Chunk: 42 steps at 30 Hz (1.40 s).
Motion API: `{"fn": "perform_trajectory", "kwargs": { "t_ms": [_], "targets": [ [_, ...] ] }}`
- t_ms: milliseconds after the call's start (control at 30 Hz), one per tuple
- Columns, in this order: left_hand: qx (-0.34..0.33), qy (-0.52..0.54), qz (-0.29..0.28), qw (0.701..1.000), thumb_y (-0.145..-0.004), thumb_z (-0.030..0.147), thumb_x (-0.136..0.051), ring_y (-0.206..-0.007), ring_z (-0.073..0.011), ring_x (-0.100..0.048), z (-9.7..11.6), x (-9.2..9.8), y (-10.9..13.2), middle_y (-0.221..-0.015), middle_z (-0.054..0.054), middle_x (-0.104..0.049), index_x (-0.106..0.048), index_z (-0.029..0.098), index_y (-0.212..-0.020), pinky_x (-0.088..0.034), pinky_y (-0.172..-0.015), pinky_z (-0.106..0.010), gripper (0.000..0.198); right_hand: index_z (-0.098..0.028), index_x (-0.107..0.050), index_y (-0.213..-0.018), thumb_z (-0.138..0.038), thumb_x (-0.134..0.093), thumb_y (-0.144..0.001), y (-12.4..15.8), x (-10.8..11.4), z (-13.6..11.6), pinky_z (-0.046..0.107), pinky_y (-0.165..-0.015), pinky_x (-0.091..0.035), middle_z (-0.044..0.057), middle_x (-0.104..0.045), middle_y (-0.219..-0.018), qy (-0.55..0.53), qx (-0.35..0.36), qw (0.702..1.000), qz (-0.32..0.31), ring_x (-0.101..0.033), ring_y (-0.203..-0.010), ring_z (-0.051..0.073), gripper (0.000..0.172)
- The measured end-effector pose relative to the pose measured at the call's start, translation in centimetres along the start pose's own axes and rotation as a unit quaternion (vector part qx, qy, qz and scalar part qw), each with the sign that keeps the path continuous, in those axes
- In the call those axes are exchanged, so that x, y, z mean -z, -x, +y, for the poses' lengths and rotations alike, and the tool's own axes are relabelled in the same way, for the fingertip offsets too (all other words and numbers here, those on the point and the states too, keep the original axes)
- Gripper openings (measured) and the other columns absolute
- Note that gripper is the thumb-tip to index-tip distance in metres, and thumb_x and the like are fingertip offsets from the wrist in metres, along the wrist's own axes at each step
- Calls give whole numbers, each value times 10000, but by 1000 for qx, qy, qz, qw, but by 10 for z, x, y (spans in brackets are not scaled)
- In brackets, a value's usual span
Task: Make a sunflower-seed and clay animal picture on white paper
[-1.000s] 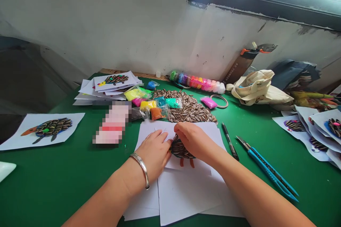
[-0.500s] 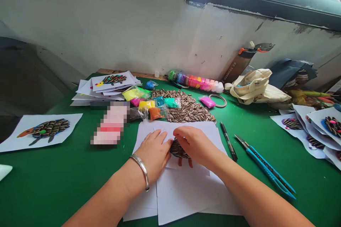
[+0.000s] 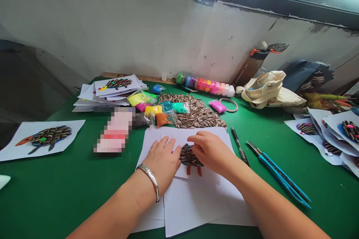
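Note:
A half-covered seed-and-clay animal picture [image 3: 190,157] lies on white paper sheets [image 3: 193,201] in front of me. My left hand [image 3: 162,160], with a silver bracelet on the wrist, lies flat with fingers stretched on the paper just left of the figure. My right hand [image 3: 210,151] rests over the figure's right side, its fingers curled and pinched down onto the seeds; what it pinches is too small to name. Behind the paper is a heap of striped sunflower seeds [image 3: 200,114].
Small bags of coloured clay [image 3: 157,110] and a tube of clay tubs [image 3: 206,85] lie behind the seeds. A black pen [image 3: 239,145] and blue cutter [image 3: 280,175] lie right. Finished pictures sit left [image 3: 42,138], back left [image 3: 112,86] and right [image 3: 331,134]. A cloth bag [image 3: 269,91] is by the wall.
My right hand has slid slightly right and down off the figure's top, so more of the seeds show. My left hand has stayed flat on the paper.

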State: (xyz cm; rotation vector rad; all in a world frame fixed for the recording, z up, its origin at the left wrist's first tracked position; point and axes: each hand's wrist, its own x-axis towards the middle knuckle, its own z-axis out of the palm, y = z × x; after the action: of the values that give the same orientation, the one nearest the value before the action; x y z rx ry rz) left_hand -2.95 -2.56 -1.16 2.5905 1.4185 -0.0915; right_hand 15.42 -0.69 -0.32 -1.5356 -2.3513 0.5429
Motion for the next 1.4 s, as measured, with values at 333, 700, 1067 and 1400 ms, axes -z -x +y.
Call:
{"fn": "perform_trajectory", "kwargs": {
  "t_ms": [333,700,1067,1400],
  "targets": [
    [13,-12,-3,1000,-922,217,-434,-1259,-362,-417,4,1,-1,-1320,-164,-524,-569,135,-1228,-377,-1007,-570,344,-171,-534,-625,-69,-409,-790,2,2,-10,218,-574,-289,4,-481,-690,19,-9,997,-70,-449,-631,103,231],
    [4,44,10,999,-906,251,-468,-1222,-314,-457,2,4,0,-1250,-142,-577,-539,141,-1230,-379,-1011,-534,350,-194,-615,-747,-53,-416,-801,16,8,-2,225,-588,-309,5,-505,-692,11,5,999,-46,-482,-660,125,250],
    [6,50,22,999,-883,293,-536,-1273,-354,-400,3,-3,-1,-1301,-131,-547,-562,216,-1239,-327,-1008,-628,365,-208,-664,-810,-72,-417,-826,20,2,0,227,-613,-340,12,-537,-707,-18,20,999,-43,-499,-659,126,282],
    [11,58,14,998,-884,323,-529,-1306,-348,-361,3,-3,0,-1359,-117,-508,-522,232,-1276,-306,-1030,-617,402,-195,-666,-798,-52,-436,-807,19,3,-1,231,-616,-359,13,-530,-692,-20,20,999,-36,-509,-670,131,271]
  ]
}}
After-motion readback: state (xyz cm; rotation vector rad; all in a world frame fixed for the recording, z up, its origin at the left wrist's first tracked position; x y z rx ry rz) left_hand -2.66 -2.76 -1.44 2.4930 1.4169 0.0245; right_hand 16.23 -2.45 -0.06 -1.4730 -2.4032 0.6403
